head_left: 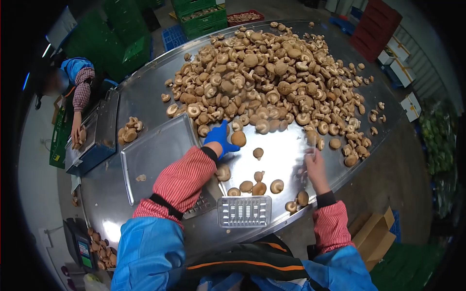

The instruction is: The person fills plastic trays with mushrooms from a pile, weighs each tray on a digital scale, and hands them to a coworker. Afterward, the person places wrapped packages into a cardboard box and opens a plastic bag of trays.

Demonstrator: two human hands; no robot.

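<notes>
My left hand (221,139), in a blue glove, reaches to the near edge of the mushroom heap. Its thumb and forefinger are spread, and a round brown mushroom (238,138) lies beside them; I cannot tell whether they touch. My bare right hand (316,169) is over the right part of the steel table, its fingers smeared by motion. Just beyond those fingers is a blurred mushroom (312,137); whether the hand holds it is unclear. A clear plastic tray (244,224) sits near the table's front edge, with several loose mushrooms just behind it.
A large heap of mushrooms (262,72) covers the far table. Left of my arm lies a shallow metal tray (158,150). A co-worker's hand (77,130) handles mushrooms by a metal box (104,131) at left. A cardboard box (376,237) stands below right.
</notes>
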